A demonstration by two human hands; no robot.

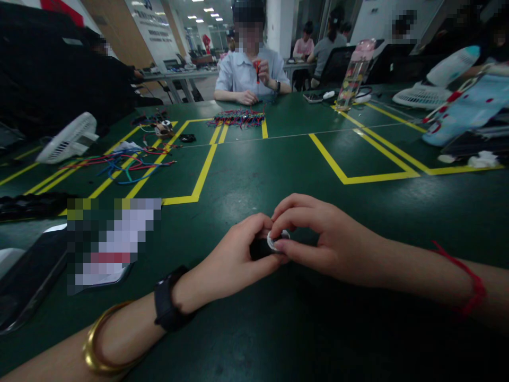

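My left hand (247, 246) and my right hand (324, 233) meet over the near middle of the green table (254, 183). Between their fingertips is a small white ring-shaped piece (272, 242), partly covered by the fingers. The thumb and fingers of my right hand pinch it. My left hand curls round its other side, thumb and fingers closed in on it. What the piece is exactly, and whether something dark sits inside it, I cannot make out.
Loose red and blue wires (129, 162) lie at the left, near a white fan (69, 139). A phone (34, 276) rests at the near left. Across the table a person (250, 71) holds a red screwdriver (257, 71) behind a wire bundle (238, 119). A bottle (355, 77) stands at the right.
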